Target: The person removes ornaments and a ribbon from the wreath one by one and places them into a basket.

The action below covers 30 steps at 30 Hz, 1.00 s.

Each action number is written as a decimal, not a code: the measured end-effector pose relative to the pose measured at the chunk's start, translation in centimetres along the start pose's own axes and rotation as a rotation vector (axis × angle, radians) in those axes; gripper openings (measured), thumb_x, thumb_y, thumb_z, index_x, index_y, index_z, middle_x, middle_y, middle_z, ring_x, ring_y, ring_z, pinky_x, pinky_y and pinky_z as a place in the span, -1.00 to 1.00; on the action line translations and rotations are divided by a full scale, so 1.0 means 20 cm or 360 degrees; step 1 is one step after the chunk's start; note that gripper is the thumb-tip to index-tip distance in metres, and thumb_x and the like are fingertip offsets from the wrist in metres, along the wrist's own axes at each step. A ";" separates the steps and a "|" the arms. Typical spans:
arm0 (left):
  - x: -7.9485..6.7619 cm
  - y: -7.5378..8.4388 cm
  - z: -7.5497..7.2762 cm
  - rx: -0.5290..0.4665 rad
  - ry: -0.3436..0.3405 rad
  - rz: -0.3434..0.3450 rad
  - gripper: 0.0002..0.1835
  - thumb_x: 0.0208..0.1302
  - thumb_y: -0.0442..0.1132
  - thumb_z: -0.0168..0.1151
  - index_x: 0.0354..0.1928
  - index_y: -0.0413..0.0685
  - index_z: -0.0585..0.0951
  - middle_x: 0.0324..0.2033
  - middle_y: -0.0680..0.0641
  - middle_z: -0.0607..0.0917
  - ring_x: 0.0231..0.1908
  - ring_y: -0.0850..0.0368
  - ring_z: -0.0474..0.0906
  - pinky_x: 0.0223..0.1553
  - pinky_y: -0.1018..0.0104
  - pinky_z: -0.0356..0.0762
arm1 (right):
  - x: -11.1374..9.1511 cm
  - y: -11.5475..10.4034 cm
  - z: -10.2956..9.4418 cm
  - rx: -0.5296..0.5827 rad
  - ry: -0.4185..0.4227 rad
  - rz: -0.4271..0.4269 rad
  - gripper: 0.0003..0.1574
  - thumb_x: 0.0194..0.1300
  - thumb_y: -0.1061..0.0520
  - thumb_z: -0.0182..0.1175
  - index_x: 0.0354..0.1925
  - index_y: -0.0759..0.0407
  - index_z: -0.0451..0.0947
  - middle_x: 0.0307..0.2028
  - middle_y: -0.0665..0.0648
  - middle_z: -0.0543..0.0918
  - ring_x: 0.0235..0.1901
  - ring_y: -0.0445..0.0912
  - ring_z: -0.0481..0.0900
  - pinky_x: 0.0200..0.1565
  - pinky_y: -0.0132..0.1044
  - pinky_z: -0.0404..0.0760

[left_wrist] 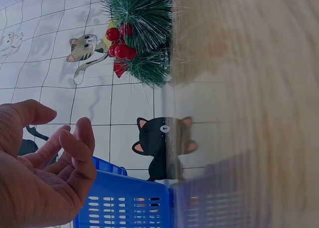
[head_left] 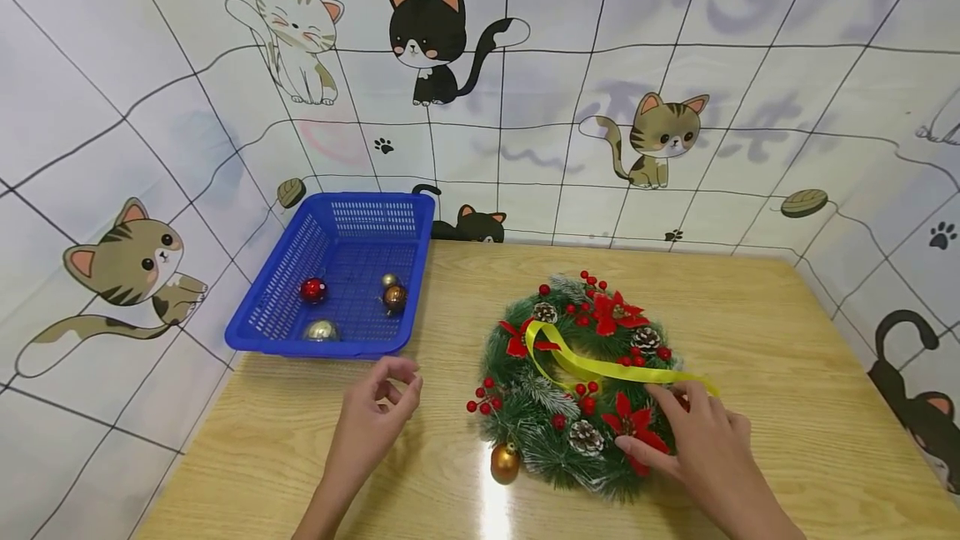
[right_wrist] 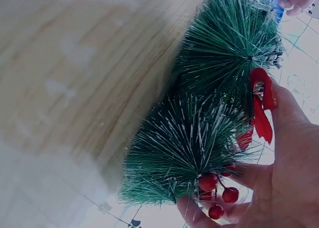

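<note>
A green Christmas wreath [head_left: 551,452] with red berries, pinecones and red poinsettias [head_left: 617,312] lies on the table. My right hand [head_left: 708,440] grips its right side, with the thumb by a red poinsettia and fingers at the greenery beside some berries [right_wrist: 208,182]. A yellow ribbon [head_left: 622,371] loops through the centre and runs across the wreath towards that hand. At the near left edge hangs a gold-orange ball ornament [head_left: 505,463]. My left hand [head_left: 381,407] hovers in front of the blue basket, fingers loosely curled around nothing.
The blue plastic basket [head_left: 322,350] stands at the back left. Inside are a red ball [head_left: 313,290], a brown ball [head_left: 394,298], a small gold ball [head_left: 389,280] and a silvery ball [head_left: 322,330]. Cat-patterned sheeting [head_left: 540,148] walls the wooden table [head_left: 772,340].
</note>
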<state>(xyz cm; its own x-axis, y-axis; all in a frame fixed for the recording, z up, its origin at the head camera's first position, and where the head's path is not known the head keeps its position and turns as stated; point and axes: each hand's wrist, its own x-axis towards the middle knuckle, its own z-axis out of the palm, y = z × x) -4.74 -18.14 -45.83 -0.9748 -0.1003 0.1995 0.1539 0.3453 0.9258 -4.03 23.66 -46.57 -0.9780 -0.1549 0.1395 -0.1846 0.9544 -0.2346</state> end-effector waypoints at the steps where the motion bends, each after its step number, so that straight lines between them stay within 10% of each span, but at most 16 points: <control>1: 0.00 0.00 0.00 0.0006 -0.0006 -0.0001 -0.80 0.39 -0.42 0.46 -0.04 -0.01 0.74 -0.26 0.01 0.73 -0.44 0.13 0.61 -0.52 0.42 0.45 | 0.00 0.00 0.00 0.0005 0.0009 0.0002 0.15 0.18 -0.63 0.43 0.35 0.18 0.62 0.16 0.42 0.50 0.06 0.40 0.50 -0.05 0.51 0.36; 30: -0.04 0.03 0.03 0.0037 -0.0216 -0.0087 -0.84 0.42 -0.34 0.48 -0.04 0.01 0.75 -0.20 0.08 0.76 -0.35 0.13 0.64 -0.47 0.38 0.52 | 0.01 -0.01 0.05 0.0218 -0.0073 0.0115 0.20 0.14 -0.57 0.53 0.33 0.27 0.50 0.53 0.63 0.07 0.39 0.62 0.17 0.09 0.62 0.24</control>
<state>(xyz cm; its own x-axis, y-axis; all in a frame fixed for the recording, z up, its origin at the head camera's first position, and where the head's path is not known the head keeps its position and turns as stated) -4.00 -17.22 -45.68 -0.9947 0.0073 0.1023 0.0979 0.3643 0.9261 -4.29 23.26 -47.41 -0.9921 -0.1015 0.0740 -0.1219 0.9202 -0.3719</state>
